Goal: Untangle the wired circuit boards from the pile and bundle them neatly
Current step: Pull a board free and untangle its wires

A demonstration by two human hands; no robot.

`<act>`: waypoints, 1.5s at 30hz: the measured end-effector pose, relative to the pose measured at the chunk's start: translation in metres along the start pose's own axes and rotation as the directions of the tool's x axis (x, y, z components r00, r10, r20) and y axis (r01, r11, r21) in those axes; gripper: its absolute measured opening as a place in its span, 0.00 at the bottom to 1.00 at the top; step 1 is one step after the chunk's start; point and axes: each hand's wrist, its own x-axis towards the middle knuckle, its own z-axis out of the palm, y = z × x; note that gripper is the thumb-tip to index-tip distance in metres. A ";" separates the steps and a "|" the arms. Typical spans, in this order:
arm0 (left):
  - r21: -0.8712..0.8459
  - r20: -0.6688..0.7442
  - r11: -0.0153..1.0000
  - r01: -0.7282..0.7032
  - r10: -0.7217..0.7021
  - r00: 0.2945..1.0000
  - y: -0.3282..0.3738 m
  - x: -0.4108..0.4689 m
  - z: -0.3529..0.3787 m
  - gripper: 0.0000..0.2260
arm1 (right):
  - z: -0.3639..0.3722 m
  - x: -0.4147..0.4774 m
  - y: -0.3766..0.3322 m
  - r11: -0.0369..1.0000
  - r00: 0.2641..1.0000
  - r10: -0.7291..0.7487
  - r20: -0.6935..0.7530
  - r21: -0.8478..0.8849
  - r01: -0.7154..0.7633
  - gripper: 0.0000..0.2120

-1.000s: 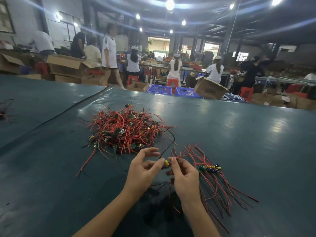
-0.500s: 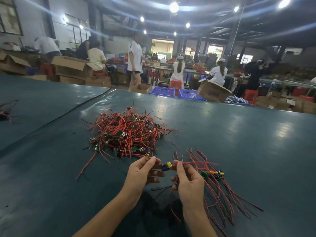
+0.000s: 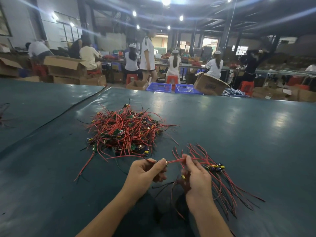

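Note:
A tangled pile (image 3: 125, 132) of small green circuit boards with red and black wires lies on the dark green table (image 3: 239, 134), just beyond my hands. My left hand (image 3: 145, 173) pinches one wired board at its end. My right hand (image 3: 196, 178) pinches the red wires (image 3: 176, 161) of that same board, stretched between both hands a little above the table. More wires hang under my right palm; what holds them is hidden. To the right lies a sorted bundle (image 3: 217, 170) of boards, its wires fanned toward the front right.
A few loose wires (image 3: 3, 112) lie at the table's far left edge. A seam (image 3: 68, 112) runs diagonally across the tabletop. Beyond the far edge stand cardboard boxes (image 3: 209, 85), blue crates (image 3: 159, 87), red stools and several people at work.
My hands have moved apart, drawing the board's red wires out straight between them. The camera has tipped slightly upward and a standing person in the background has walked to the right.

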 end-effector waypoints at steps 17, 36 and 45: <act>0.073 0.045 0.997 -0.003 -0.001 0.999 0.004 -0.001 0.000 0.14 | 0.000 0.002 0.000 0.984 0.984 -0.177 0.014 -0.032 0.177 0.09; -0.448 -0.056 0.863 0.232 -0.286 0.957 0.011 0.011 -0.016 0.14 | -0.004 -0.003 0.002 0.852 0.886 -0.389 0.254 -0.267 0.451 0.13; -0.128 0.335 0.920 0.371 -0.312 0.889 0.010 0.004 -0.009 0.16 | 0.008 -0.018 0.004 0.962 0.906 -0.026 0.422 -0.235 0.137 0.15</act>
